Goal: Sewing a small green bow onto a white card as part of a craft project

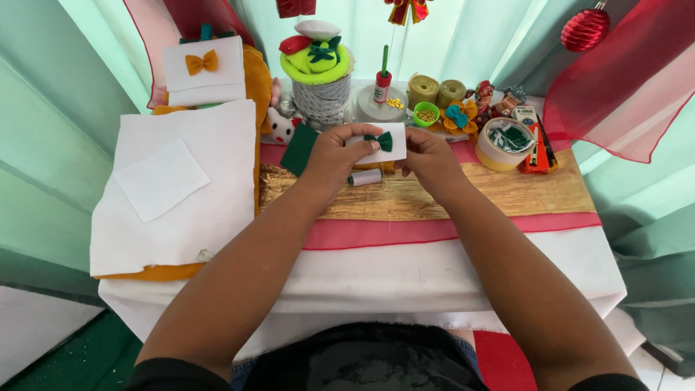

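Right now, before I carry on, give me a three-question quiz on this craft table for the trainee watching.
1. True or false: both hands hold the white felt piece with the green bow above the table.
2. Which lies on the gold runner just below the left hand: A) scissors, B) a small thread spool, C) a glue stick?
3. What colour is the bow on the white card at the back left?

Key:
1. True; the right hand pinches its right edge.
2. B
3. Orange.
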